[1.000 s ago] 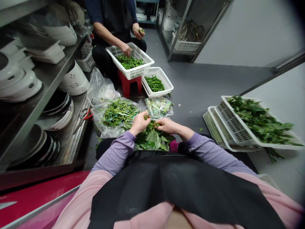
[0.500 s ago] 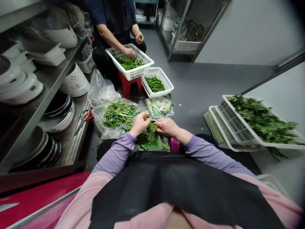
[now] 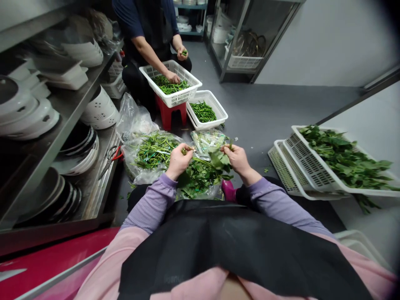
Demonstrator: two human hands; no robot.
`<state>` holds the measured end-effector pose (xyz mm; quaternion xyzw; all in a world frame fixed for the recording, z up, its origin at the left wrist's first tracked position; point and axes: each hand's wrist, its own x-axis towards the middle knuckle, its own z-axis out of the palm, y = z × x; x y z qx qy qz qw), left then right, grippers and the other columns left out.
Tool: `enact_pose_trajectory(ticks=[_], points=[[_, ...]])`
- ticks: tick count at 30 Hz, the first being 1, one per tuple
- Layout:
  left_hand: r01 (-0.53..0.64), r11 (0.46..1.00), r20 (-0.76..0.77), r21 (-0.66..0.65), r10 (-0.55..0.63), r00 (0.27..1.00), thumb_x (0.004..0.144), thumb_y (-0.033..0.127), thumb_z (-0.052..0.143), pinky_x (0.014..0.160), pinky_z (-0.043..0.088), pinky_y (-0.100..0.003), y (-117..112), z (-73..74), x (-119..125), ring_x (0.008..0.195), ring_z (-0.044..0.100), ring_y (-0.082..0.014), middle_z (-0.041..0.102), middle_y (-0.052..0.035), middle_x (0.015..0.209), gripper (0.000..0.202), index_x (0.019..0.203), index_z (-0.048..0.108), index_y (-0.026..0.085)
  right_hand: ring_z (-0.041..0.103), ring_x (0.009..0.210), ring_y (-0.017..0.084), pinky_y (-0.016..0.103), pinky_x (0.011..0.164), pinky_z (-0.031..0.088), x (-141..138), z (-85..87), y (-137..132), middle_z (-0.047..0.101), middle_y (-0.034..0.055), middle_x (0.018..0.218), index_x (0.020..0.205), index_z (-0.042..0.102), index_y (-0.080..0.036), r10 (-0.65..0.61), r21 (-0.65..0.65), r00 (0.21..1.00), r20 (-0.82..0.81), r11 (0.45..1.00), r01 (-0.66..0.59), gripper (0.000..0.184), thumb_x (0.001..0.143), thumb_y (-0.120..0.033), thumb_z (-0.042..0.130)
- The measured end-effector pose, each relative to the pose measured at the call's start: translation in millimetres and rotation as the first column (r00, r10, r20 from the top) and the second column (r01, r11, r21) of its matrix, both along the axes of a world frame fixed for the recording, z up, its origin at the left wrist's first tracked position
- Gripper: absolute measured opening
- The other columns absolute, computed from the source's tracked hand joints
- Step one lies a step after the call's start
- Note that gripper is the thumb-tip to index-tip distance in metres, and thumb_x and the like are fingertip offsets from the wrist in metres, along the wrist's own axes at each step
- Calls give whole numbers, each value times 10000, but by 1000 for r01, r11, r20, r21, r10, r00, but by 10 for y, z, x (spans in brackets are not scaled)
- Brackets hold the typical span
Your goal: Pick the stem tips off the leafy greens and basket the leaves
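Note:
Over a pile of leafy greens (image 3: 198, 177) my two hands are held apart. My right hand (image 3: 238, 160) is closed on a leafy green sprig (image 3: 219, 160), whose leaves hang down to the left of the fingers. My left hand (image 3: 178, 161) is closed too, pinching short green stems (image 3: 184, 152) that show only a little between thumb and fingers. Beyond my left hand lies an open clear bag of loose green stems (image 3: 153, 149). Another clear bag of stems (image 3: 208, 139) is on the floor between my hands, farther off.
A co-worker's hand (image 3: 172, 77) reaches into a white basket (image 3: 175, 99) on a red stool (image 3: 168, 114); the other hand holds green pieces. Green peppers fill a second basket (image 3: 222, 112). Stacked baskets (image 3: 301, 160) of leafy greens stand right. Scissors (image 3: 109, 160) lie on the left shelf (image 3: 93, 187).
My right hand has lifted and moved right and away, bringing the leafy sprig up with it. My left hand has shifted slightly left. The co-worker's reaching hand has moved a little within the basket.

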<state>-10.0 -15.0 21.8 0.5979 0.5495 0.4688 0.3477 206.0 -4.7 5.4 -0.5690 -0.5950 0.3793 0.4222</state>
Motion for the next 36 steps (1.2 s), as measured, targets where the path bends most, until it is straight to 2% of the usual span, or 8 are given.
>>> enact_pose_trajectory(ticks=[5,10,17,24,27,31,33,36], points=[[232,962,26,-145,-230,973,665,242,584,515,330,-203,17,14,-7,516,413,-77,510,22,571,114,653,554,132,501,629,136,241,623,370,42,55,-60,582,19,671,760,619,-157,317,-17,926,206,947,-320,302,790,-421,477],[469,849,187,-242,-434,881,708,342,610,412,236,-197,-51,14,43,401,324,-57,422,58,477,380,1009,605,110,481,598,121,228,594,346,-199,65,-111,562,17,637,733,595,-144,427,-64,861,276,902,-426,317,818,-397,424],[289,957,149,-13,-284,947,730,320,587,547,376,-212,-21,-10,26,545,456,-83,562,-2,612,211,740,624,112,342,513,87,234,538,259,-385,223,-41,404,-24,515,540,446,-161,484,2,812,326,859,-512,269,753,-325,448],[135,979,139,153,-157,978,750,276,568,611,408,-221,-54,-23,75,620,512,-103,604,-21,683,159,715,611,127,396,563,103,230,574,338,-627,141,-49,444,-17,568,598,447,-166,274,-127,954,-119,949,-288,193,721,-306,396],[126,977,151,172,-152,977,755,290,571,606,405,-221,-87,1,61,623,513,-103,599,-21,681,168,714,610,131,420,594,118,243,605,348,-535,84,-15,486,7,601,621,472,-166,290,-16,951,110,957,-290,202,734,-324,415],[111,985,225,135,-139,964,749,333,591,552,383,-217,-58,28,-24,565,480,-92,552,1,615,194,725,599,140,485,667,151,275,681,358,-162,60,76,562,52,656,651,547,-156,367,40,820,439,904,-426,187,711,-331,525],[107,990,284,92,-130,950,740,343,604,503,354,-212,-16,8,-48,499,436,-77,499,25,550,205,704,581,143,528,705,157,282,706,384,11,66,85,612,64,732,739,588,-152,446,-48,846,292,890,-453,240,768,-372,497],[145,989,378,20,-142,915,734,355,613,437,304,-206,32,-44,-31,421,372,-62,421,55,484,215,708,555,149,580,775,161,299,754,424,98,105,23,651,61,825,838,597,-154,454,-173,878,-154,862,-476,301,791,-439,509]])
